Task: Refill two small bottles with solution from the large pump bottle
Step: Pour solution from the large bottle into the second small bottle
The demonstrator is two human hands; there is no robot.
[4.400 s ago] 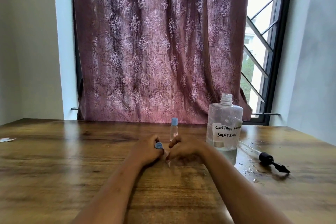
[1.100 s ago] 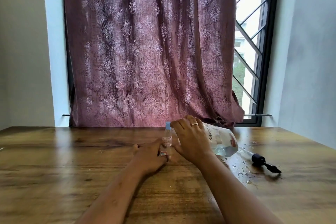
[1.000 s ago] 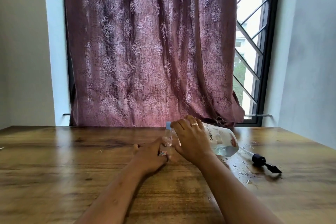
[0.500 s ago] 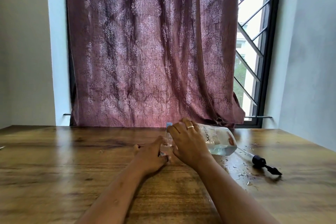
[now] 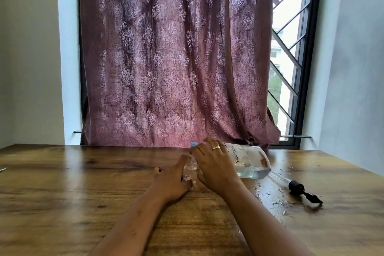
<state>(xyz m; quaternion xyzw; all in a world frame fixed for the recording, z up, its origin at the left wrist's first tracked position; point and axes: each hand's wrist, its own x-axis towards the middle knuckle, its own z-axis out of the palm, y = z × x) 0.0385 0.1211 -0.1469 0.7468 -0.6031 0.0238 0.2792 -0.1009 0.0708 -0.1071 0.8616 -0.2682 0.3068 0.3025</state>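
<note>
Neck of the large pump bottle, gripped in the right hand, is tipped leftward — nearly level — toward the small bottle pinched upright by the left hand at frame centre.

There's the glossy brown wooden table, filling the lower view. Dead centre, a small clear plastic bottle stands upright on it. Just behind, at 12 o'clock, peeks a second little bottle with a blue cap. Out at 3 o'clock lies a black pump head, its clear dip tube pointing toward centre, among scattered wet droplets. A small white scrap sits at the 9 o'clock edge.
</note>
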